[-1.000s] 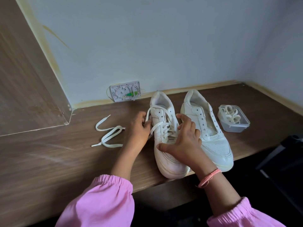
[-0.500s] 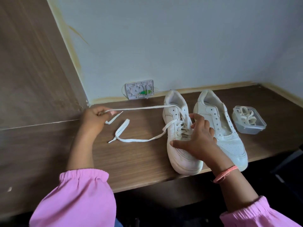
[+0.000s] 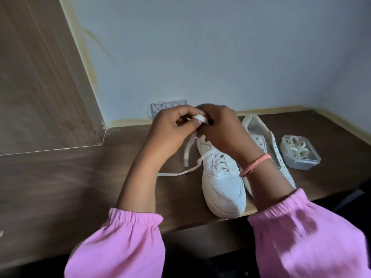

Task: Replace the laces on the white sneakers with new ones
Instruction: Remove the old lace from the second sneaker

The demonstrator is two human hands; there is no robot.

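Two white sneakers stand side by side on the wooden desk. The left sneaker [image 3: 222,181] carries a white lace [image 3: 188,149] in its lower eyelets. Both ends trail off to its left. My left hand [image 3: 170,133] and my right hand [image 3: 220,131] meet above the sneaker's heel. Together they pinch a folded bit of that lace between their fingertips. The right sneaker [image 3: 261,137] has no lace, and my right forearm hides much of it.
A clear plastic box [image 3: 301,155] holding coiled laces sits right of the sneakers. A small white wall plate [image 3: 168,107] stands at the back behind my hands. A wooden side panel [image 3: 40,87] rises on the left. The desk's front edge [image 3: 180,227] is near.
My left hand has come back from the far left with the lace end. My right hand has left the sneaker's tongue and risen to meet it above the heel.
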